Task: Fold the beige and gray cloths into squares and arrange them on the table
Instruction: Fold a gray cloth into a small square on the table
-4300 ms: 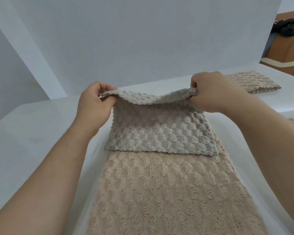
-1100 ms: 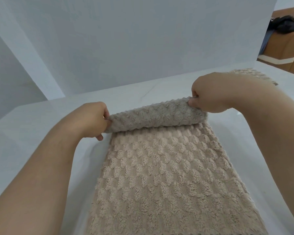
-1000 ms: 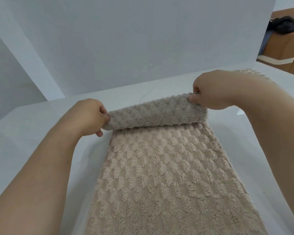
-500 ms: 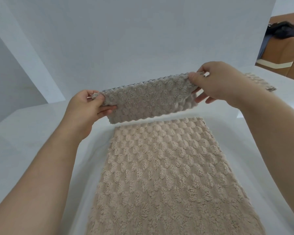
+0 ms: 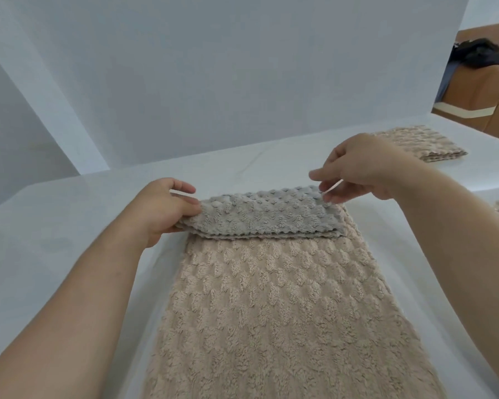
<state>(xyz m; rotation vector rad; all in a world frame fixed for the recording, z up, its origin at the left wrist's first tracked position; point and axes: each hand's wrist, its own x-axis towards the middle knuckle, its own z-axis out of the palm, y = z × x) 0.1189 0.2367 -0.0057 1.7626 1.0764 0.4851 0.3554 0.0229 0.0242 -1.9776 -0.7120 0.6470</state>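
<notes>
Gray cloth [image 5: 260, 217] dn onto beige cloth [image 5: 271, 312]

1. You face a white wall [image 5: 213, 82].
2. Far off on your right stands a brown chair [image 5: 473, 84].
3. A black heap [image 5: 481, 51] lies on top of that chair.

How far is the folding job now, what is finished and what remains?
Done: one folded beige pile lies far right on the table. In hand: the gray cloth, folded into a strip, lies on the long beige cloth; the left hand grips one end, the right hand touches the other. Left: squaring the gray cloth, folding the long beige cloth.
</notes>
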